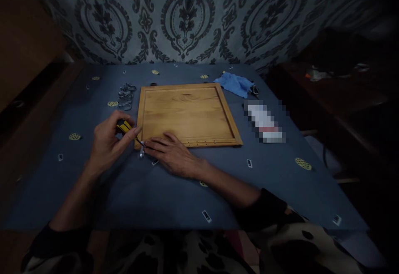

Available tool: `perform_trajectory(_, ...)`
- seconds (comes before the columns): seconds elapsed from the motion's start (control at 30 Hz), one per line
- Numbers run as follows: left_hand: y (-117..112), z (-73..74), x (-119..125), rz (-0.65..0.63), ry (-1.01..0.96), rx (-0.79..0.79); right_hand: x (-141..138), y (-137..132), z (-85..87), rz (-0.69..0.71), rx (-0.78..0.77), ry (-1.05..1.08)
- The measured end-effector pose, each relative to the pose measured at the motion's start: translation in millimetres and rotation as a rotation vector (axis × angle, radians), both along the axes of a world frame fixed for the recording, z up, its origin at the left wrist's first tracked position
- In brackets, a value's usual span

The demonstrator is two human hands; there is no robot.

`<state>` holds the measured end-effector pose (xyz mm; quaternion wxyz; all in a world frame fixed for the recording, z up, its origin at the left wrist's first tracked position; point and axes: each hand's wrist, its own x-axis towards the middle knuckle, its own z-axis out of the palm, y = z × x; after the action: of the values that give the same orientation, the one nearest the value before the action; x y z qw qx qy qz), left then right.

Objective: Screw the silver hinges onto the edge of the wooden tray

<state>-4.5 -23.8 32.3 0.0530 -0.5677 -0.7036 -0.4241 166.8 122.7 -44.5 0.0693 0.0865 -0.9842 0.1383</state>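
Observation:
A square wooden frame panel (187,114) lies flat on a blue cloth-covered table (156,195). My left hand (107,145) is closed round a yellow and black screwdriver (124,127), whose tip points at the panel's near left corner. My right hand (170,153) lies on that near edge, fingers pinched on a small white fitting (141,152) at the corner. A row of small holes (204,143) shows along the panel's near edge.
Several metal hooks (126,95) lie left of the panel. A crumpled blue cloth (234,83) sits at the panel's far right corner, and a blurred white packet (264,122) lies to the right. A patterned wall stands behind the table; dark furniture is at right.

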Motion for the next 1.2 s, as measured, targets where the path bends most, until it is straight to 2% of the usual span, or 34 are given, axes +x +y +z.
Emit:
perform_trajectory(0.53,2.0,1.4,2.3,-0.034,0.017,0.002,-0.4,-0.2,-2.3,0.003,-0.04,-0.002)
perform_trajectory(0.8,1.2,-4.2,-0.1,0.058,-0.059,0.007,-0.4,-0.3,-3.5,0.004,-0.004,0.015)
perform_trajectory(0.9,0.1,-4.8,0.1,0.077,-0.027,-0.007,-0.3,-0.2,-3.6,0.006,-0.004,0.025)
perform_trajectory(1.2,2.2,1.5,9.4,0.029,0.093,-0.022,-0.7,-0.8,-3.5,-0.001,-0.012,-0.004)
